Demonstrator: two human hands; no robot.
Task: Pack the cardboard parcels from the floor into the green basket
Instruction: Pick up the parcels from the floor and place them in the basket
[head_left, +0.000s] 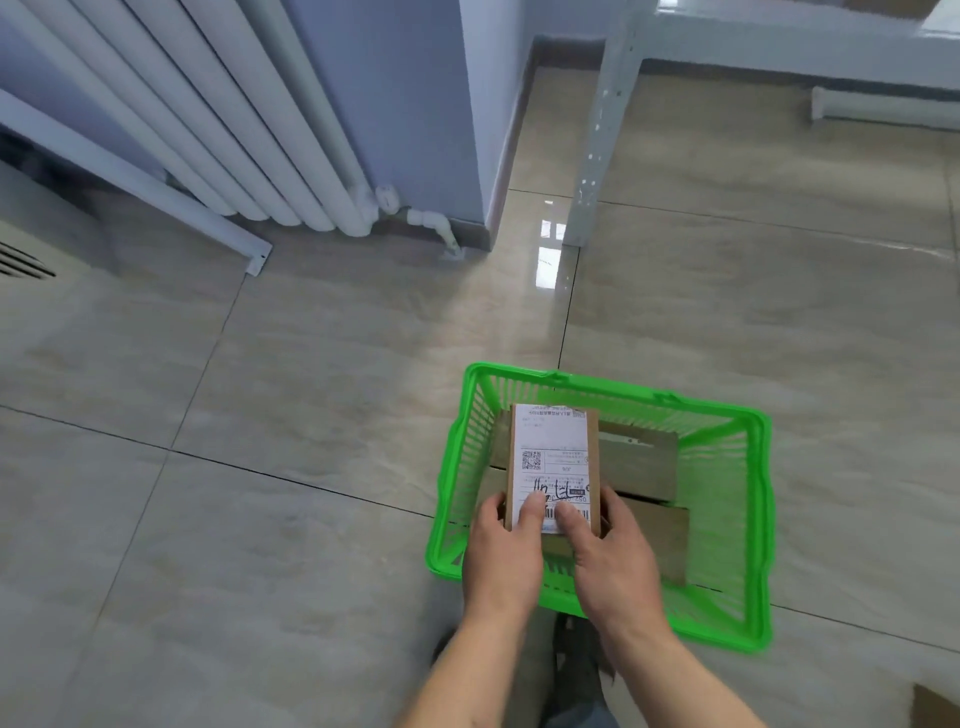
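Observation:
A bright green basket (748, 525) stands on the tiled floor at the lower right. Over its left half I hold a flat cardboard parcel (553, 447) with a white shipping label on top. My left hand (501, 556) grips its near left corner and my right hand (613, 561) its near right corner, both thumbs on the label. Inside the basket lie other cardboard parcels: one at the back right (641, 462) and one at the front right (660, 540), partly hidden by the held parcel and my hands.
A white radiator (234, 130) with a pipe valve stands against the wall at upper left. A grey metal shelf leg (595, 156) rises behind the basket. A cardboard corner (935, 706) shows at the bottom right edge. My shoes (571, 660) are below my wrists.

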